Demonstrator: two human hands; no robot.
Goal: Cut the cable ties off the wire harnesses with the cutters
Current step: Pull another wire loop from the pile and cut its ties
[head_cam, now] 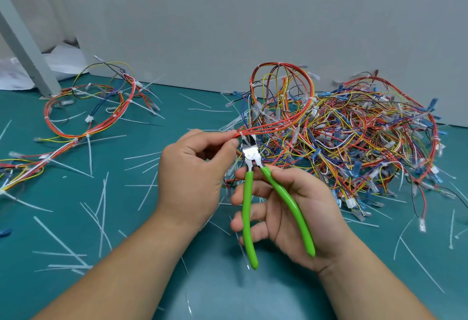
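My left hand (195, 167) pinches a red-and-yellow wire harness (281, 96) between thumb and fingers, just left of a white cable tie (242, 134) on the bundle. My right hand (291, 208) grips the green-handled cutters (253, 193), handles spread apart. The steel jaws point up and sit at that cable tie, right beside my left fingertips. The harness loops upward and back into the big pile.
A large tangle of harnesses (367, 142) with blue and white connectors fills the right of the green table (126, 294). More harnesses (88, 117) with ties lie at the left. Several cut white tie strips (101, 205) litter the surface. A grey wall (253, 28) and a slanted post (22, 41) stand behind.
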